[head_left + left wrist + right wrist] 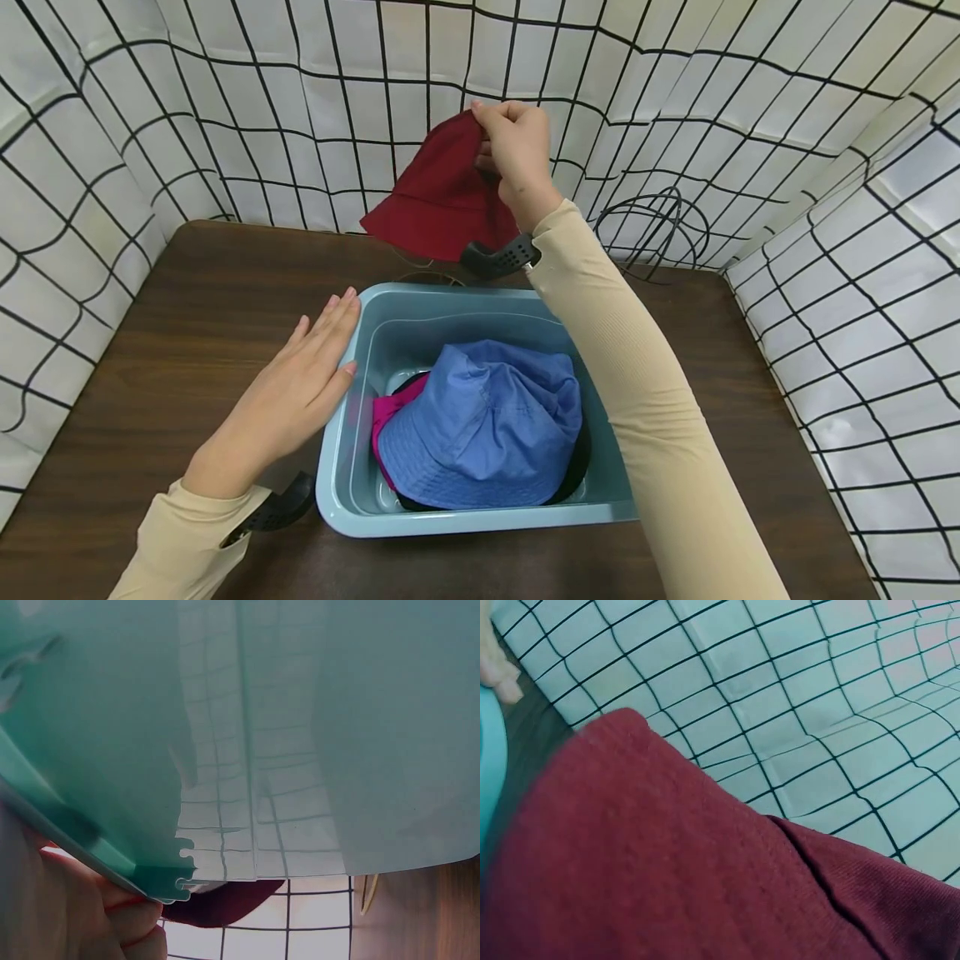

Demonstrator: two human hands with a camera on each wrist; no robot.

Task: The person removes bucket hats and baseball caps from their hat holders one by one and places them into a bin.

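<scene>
A dark red bucket hat [453, 196] hangs behind the basin's far edge, its crown pinched at the top by my right hand [519, 150]. The hat's brim fills much of the right wrist view [645, 847]. My left hand [300, 383], fingers straight, rests against the left rim of the light blue plastic basin [341, 475]. Inside the basin lies a blue bucket hat [487, 425]. Under it show a magenta hat [386, 417] and something black. In the left wrist view the basin's outer wall [390, 750] takes up most of the picture.
The basin stands on a dark brown wooden table [187, 333]. White sheeting with a black grid pattern [337, 117] encloses the back and sides. A coil of thin black wire or cable [660, 221] stands at the back right. A thin cord loop [431, 275] lies behind the basin.
</scene>
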